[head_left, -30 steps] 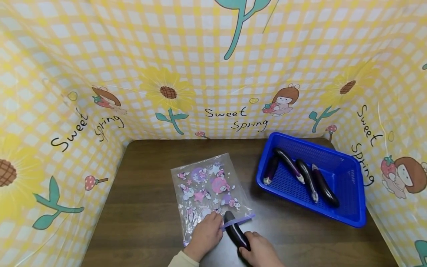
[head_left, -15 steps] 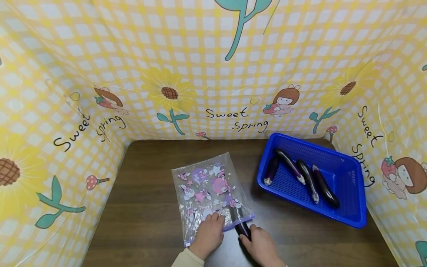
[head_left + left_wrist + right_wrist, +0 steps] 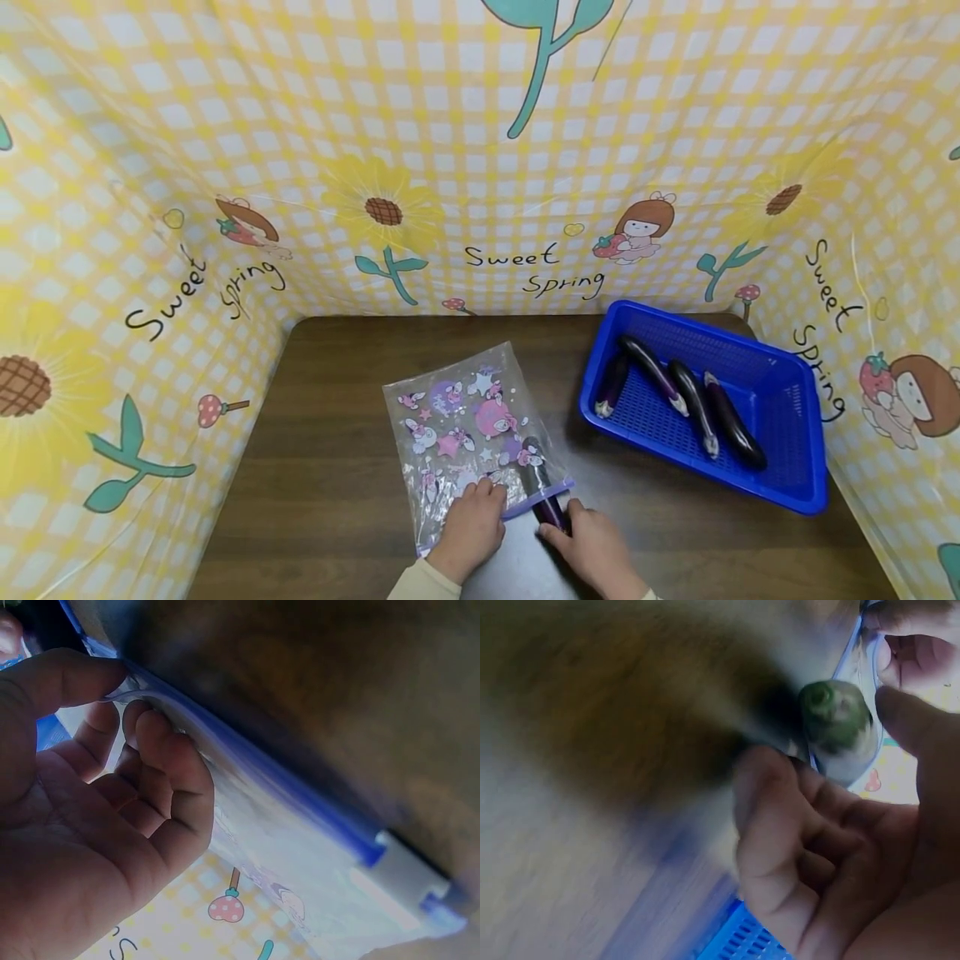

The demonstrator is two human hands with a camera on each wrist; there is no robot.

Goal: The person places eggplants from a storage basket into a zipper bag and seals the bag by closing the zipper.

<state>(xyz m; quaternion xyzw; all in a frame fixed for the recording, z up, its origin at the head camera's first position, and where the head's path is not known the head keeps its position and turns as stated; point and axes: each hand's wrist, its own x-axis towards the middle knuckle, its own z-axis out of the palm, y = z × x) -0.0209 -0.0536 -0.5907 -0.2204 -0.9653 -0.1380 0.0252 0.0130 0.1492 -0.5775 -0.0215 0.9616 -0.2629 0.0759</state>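
Observation:
In the head view a clear zip bag [image 3: 450, 417] with pink and purple cartoon prints lies flat on the table, its purple-edged mouth towards me. An eggplant [image 3: 550, 510] runs through that mouth, its dark far part under the printed plastic. My right hand [image 3: 596, 546] holds its near end between thumb and fingers; the green stem end [image 3: 836, 712] shows in the right wrist view. My left hand [image 3: 471, 529] pinches the bag's mouth beside the eggplant. Seen from the left wrist, the thumb and curled fingers meet at the blue-looking zip edge [image 3: 255, 761].
A blue plastic basket [image 3: 780, 492] stands right of the bag, with several eggplants [image 3: 735, 421] inside. A white slider [image 3: 401, 877] sits at one end of the bag's zip. Checked yellow cloth [image 3: 495, 192] walls the brown table [image 3: 315, 450] at the back and sides.
The eggplant has slid forward and right through the bag's mouth, deeper under the plastic, with my right hand following it. My left hand stays at the mouth, slightly shifted.

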